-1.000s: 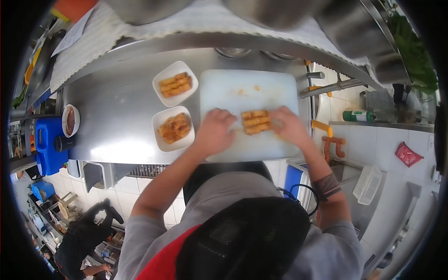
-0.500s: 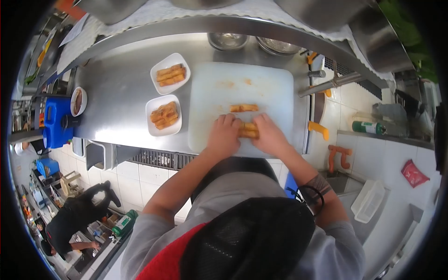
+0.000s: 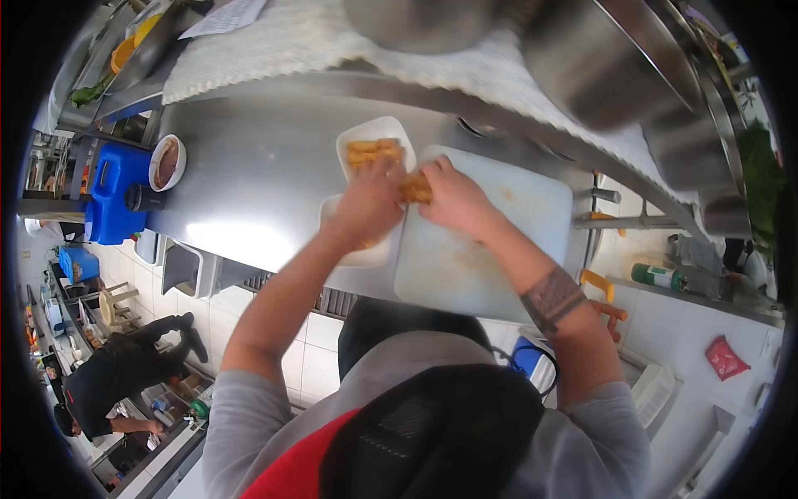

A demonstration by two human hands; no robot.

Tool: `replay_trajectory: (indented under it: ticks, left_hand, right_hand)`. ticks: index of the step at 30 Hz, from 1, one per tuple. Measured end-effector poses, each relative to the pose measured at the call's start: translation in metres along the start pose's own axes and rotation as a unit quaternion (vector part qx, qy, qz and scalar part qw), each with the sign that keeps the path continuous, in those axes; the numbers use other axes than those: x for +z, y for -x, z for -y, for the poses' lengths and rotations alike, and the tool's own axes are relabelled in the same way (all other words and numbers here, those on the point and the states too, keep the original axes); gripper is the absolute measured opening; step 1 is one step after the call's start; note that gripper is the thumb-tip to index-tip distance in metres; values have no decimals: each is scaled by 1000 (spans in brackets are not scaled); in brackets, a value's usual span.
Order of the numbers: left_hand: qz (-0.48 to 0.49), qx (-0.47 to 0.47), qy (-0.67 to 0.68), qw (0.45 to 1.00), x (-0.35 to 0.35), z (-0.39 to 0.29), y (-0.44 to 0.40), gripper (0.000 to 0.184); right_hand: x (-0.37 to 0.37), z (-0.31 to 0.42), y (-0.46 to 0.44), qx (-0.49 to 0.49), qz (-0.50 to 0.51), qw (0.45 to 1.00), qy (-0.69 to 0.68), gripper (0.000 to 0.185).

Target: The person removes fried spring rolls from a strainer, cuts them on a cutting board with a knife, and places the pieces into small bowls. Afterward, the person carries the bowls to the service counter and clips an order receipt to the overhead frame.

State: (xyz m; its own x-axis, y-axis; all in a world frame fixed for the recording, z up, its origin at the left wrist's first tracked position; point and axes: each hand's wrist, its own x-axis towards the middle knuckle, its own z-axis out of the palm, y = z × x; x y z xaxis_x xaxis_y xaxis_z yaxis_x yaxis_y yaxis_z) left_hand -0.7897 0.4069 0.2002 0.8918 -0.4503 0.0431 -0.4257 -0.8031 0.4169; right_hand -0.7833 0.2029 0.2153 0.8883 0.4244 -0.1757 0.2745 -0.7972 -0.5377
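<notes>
Sitting between fingers [image 3: 440,171]: fried rolls [image 3: 416,190]

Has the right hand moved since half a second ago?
Yes. Against the cutting board, the right hand has moved left and away from the person, from near the board's front edge to its left edge, toward the upper bowl.

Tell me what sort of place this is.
Probably a commercial kitchen, judging by the long steel counter, the large metal vessels above it and the golden-brown rolls in a white bowl.
</notes>
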Motion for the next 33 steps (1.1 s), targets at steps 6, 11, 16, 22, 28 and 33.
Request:
replay_trajectory:
  ticks: [6,11,16,22,28,33]
  left_hand:
    - [101,-58,-53,992,-20,95,-51,59]
    - [-53,-4,-16,998,-31,96,-23,50]
    - [-50,-97,125,986,-26,69,24,26]
    - [-65,165,111,978,46,-60,16,30]
    - [-12,132,55,990,114,-112,-14,33]
    - [-98,110,37,988,58,-64,-15,26]
  right_hand:
    - [19,14,-111,-14,40,997,71,58]
    - [10,4,-71,-25,-55,998,-1,72]
    - [-20,-55,58,101,-130,986,-3,59]
    - [3,-88,160,152,-130,978,59,50]
    - [29,-111,155,114,-172,974,90,34]
    - [17,-80,101,37,-208,975,63,27]
